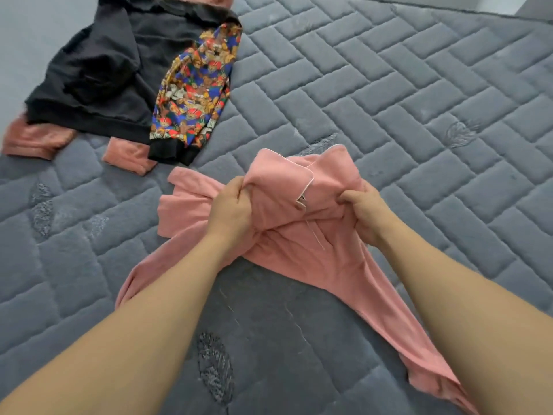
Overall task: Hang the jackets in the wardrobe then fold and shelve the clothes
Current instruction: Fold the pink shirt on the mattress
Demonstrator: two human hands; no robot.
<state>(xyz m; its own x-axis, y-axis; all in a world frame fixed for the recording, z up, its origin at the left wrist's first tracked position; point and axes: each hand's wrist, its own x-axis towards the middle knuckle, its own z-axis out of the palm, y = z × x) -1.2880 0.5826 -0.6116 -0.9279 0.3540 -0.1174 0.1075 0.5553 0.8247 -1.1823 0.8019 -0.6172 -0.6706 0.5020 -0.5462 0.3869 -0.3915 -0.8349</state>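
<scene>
A pink top (302, 235) with thin white piping lies bunched on the grey quilted mattress (419, 100) in the middle of the head view. My left hand (232, 209) grips a fold of it on its left side. My right hand (363, 211) pinches the cloth on its right side, near the piped collar. One sleeve trails toward the lower left and another runs under my right forearm to the lower right. The hem part lies flat to the left of my left hand.
At the upper left lies a black sweatshirt (98, 70) with a bright patterned sleeve (194, 91) ending in a black cuff. Pink garment ends (36, 139) stick out from under it. The mattress edge runs along the far top right.
</scene>
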